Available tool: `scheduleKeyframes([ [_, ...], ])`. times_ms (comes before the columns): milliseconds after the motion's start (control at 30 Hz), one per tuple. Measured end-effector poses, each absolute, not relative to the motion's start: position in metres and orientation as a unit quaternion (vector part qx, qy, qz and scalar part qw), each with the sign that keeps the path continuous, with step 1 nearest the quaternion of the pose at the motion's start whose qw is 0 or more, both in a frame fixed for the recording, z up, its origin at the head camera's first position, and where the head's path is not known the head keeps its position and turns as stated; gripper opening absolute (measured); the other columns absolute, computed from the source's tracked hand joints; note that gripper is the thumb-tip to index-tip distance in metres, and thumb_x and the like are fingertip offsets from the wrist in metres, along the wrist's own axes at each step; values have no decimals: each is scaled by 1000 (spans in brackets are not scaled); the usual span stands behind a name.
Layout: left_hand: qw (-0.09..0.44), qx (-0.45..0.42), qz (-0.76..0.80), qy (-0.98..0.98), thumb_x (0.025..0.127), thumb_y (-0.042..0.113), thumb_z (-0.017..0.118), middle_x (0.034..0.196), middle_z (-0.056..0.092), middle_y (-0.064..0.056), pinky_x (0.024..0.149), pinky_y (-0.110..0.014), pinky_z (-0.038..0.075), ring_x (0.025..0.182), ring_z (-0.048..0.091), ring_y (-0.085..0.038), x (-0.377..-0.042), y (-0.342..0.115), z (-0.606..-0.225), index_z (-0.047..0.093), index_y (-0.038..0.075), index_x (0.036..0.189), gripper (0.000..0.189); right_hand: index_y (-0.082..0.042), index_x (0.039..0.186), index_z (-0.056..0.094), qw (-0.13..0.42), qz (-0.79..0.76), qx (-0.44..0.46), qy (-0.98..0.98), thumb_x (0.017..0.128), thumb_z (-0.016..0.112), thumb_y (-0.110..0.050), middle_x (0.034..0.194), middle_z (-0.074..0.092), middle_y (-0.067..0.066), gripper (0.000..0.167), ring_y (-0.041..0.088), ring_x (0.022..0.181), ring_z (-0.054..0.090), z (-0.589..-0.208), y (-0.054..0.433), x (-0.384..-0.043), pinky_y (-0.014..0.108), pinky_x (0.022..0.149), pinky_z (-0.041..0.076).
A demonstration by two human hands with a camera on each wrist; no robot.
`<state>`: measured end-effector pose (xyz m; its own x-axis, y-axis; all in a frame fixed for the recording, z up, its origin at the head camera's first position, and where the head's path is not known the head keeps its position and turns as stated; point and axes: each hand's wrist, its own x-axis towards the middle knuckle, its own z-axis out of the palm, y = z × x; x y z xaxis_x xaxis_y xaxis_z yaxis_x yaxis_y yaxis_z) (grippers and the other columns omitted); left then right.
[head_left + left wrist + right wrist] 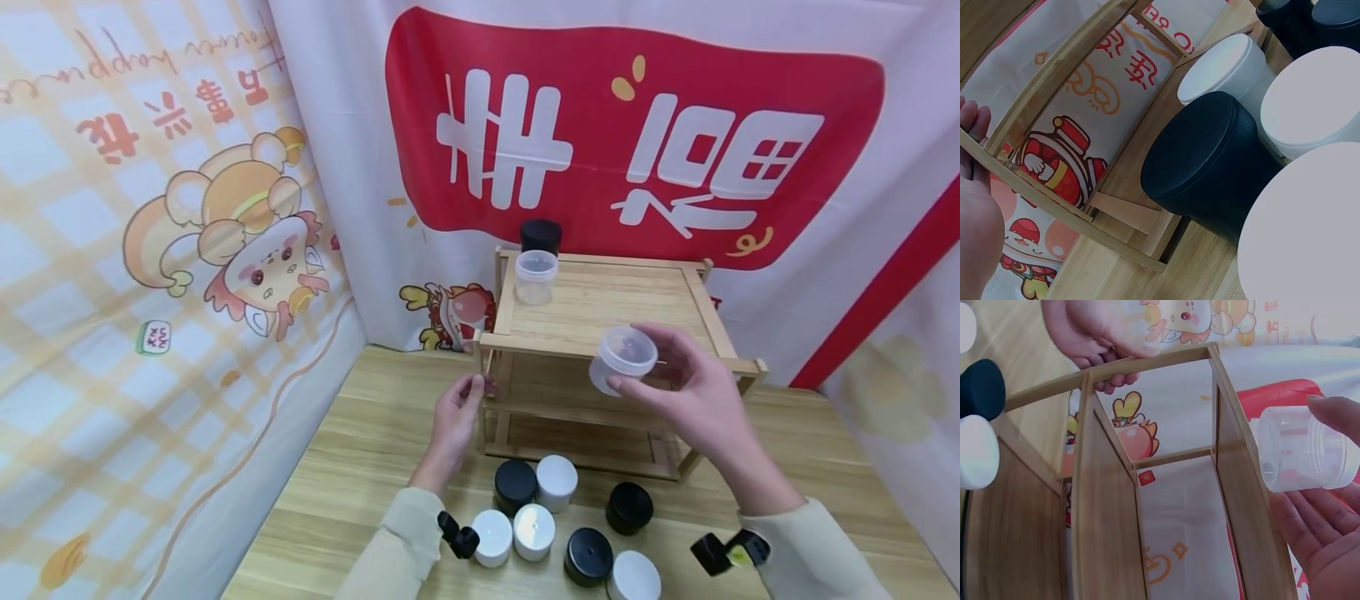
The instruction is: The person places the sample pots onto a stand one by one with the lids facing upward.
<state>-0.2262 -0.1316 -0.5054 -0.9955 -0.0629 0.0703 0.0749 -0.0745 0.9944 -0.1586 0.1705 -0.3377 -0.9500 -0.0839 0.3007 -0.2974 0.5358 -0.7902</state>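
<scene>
My right hand holds a clear plastic jar with a translucent lid between thumb and fingers, just above the front edge of the wooden shelf rack. In the right wrist view the same jar appears sideways beside the top board. The fingers of my left hand curl round the rack's front left post, seen also in the right wrist view, where the left hand has its fingertips behind the wood. Another clear jar stands on the top board's left side, with a black jar behind it.
On the wooden floor in front of the rack stand several white jars and black jars. A printed cloth hangs behind the rack, and a checked cloth hangs at the left.
</scene>
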Motion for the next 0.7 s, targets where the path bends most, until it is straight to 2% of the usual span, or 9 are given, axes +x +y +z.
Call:
scheduleKeyframes([
  [133,45,-4,-730,-682,109,52,56,127,75,-10,126,-54,41,127,66,-22,-227,-132,-506,67,4,137,56,-23,156,54,109,492,105,-858,90,89,-38,149,63,6,76,25,129,64,-333,161,-166,8,93,53],
  [367,48,-6,-730,-681,110,51,56,126,75,-11,126,-53,41,126,67,-22,-227,-132,-506,66,3,137,56,-25,156,54,110,498,108,-853,90,89,-41,151,61,5,77,26,132,64,-327,143,-183,13,97,55],
  [567,57,-3,-728,-683,109,53,56,127,75,-12,127,-55,40,126,67,-22,-226,-132,-505,66,2,137,59,-25,155,54,99,513,97,-847,89,89,-44,150,62,4,78,25,132,64,-326,129,-199,35,107,60],
  [700,61,-4,-728,-683,109,52,57,128,75,-14,127,-55,40,129,66,-25,-225,-131,-505,67,2,136,58,-24,154,55,98,520,96,-843,89,90,-44,146,63,5,77,26,129,66,-327,122,-207,41,107,61],
])
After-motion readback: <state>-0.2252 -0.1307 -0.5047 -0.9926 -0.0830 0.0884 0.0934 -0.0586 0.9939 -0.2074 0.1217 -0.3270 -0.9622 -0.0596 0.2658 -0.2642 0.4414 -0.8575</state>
